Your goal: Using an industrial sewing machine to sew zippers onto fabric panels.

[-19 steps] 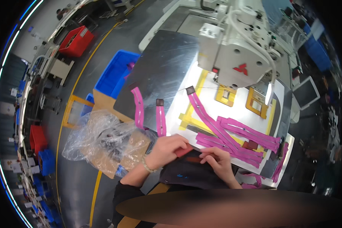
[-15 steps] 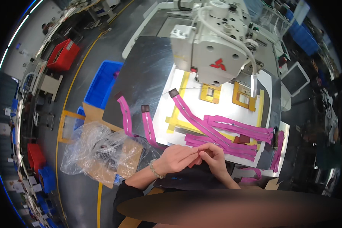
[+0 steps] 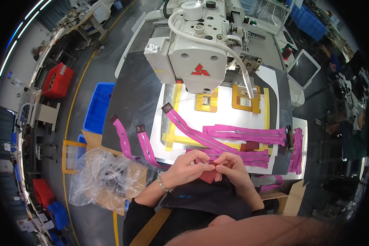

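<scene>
Just off the table's near edge, my left hand (image 3: 186,169) and my right hand (image 3: 234,170) meet fingertip to fingertip. Both pinch a small dark-red patch (image 3: 209,176), whose lower part hangs below the fingers; its upper edge is hidden by them. Beyond the hands, magenta zipper strips (image 3: 244,132) lie in overlapping bundles on the white sheet. One long zipper (image 3: 192,128) runs diagonally and carries a dark brown tab (image 3: 167,108) at its far end. To the left, two more zippers (image 3: 146,146) with brown tabs trail over the near edge. Other dark-red patches (image 3: 250,146) rest among the bundles.
A white sewing machine head (image 3: 197,61) stands over the table, with yellow frames (image 3: 246,98) beneath it. At left are a blue bin (image 3: 98,108) and clear plastic wrap (image 3: 104,178) over cardboard. An open carton (image 3: 293,199) and more zippers (image 3: 296,151) sit at right.
The view has shifted, so the table and machine appear farther left. More of the dark-red patch shows below my fingers, and my left fingers are more bent. Both hands still pinch together.
</scene>
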Action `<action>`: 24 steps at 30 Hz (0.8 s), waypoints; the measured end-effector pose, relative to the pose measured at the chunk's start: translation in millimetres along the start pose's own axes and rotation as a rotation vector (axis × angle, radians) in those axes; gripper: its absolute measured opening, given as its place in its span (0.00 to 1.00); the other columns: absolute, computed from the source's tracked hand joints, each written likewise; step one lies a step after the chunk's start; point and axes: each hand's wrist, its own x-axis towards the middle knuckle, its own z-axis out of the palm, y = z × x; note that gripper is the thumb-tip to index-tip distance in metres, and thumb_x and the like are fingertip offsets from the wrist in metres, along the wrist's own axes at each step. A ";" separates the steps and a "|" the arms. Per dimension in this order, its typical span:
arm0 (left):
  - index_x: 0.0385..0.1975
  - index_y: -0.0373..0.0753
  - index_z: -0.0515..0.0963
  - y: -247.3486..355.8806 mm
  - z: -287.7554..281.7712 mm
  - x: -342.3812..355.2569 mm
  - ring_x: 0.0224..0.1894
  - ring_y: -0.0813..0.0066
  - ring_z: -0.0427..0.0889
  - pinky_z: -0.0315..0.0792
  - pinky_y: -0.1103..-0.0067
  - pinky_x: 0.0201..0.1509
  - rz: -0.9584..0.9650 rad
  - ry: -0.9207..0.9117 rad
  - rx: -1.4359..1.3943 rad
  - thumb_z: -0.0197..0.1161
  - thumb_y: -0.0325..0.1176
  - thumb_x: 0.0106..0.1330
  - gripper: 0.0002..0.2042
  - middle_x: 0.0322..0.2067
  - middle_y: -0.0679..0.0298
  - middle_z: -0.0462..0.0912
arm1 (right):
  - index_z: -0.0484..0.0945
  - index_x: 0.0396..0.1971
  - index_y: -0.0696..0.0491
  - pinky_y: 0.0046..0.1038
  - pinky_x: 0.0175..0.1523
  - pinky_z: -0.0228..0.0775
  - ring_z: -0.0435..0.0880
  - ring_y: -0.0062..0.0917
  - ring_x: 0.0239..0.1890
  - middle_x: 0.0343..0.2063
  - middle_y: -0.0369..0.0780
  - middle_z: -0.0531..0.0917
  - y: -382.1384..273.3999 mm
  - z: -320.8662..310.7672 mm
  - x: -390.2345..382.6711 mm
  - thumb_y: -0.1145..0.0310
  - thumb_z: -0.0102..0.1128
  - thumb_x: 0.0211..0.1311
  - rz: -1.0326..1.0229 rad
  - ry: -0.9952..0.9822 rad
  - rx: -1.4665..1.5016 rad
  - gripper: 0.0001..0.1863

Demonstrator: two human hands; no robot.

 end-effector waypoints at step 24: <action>0.24 0.33 0.80 -19.2 35.2 4.7 0.35 0.74 0.81 0.75 0.82 0.39 -0.225 0.388 -0.432 0.71 0.15 0.45 0.08 0.32 0.58 0.82 | 0.78 0.40 0.60 0.22 0.36 0.76 0.83 0.22 0.29 0.29 0.40 0.83 -14.5 8.7 17.3 0.80 0.61 0.55 -0.469 0.197 -0.654 0.11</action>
